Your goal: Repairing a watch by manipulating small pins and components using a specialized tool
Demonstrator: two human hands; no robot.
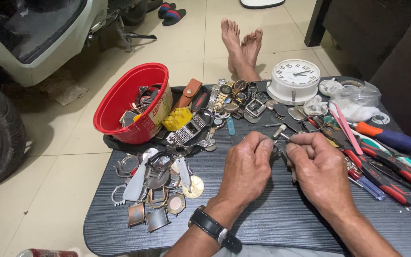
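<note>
At the centre of the frame, the left hand (246,169) and the right hand (317,171) meet over a dark grey wood-grain tabletop (272,223), fingers pinched together on a small metal watch part (276,151), mostly hidden between them. Left lie loose metal watch cases (155,188); upper left, a red plastic bowl (120,102); right, red-handled pliers (388,178).
</note>
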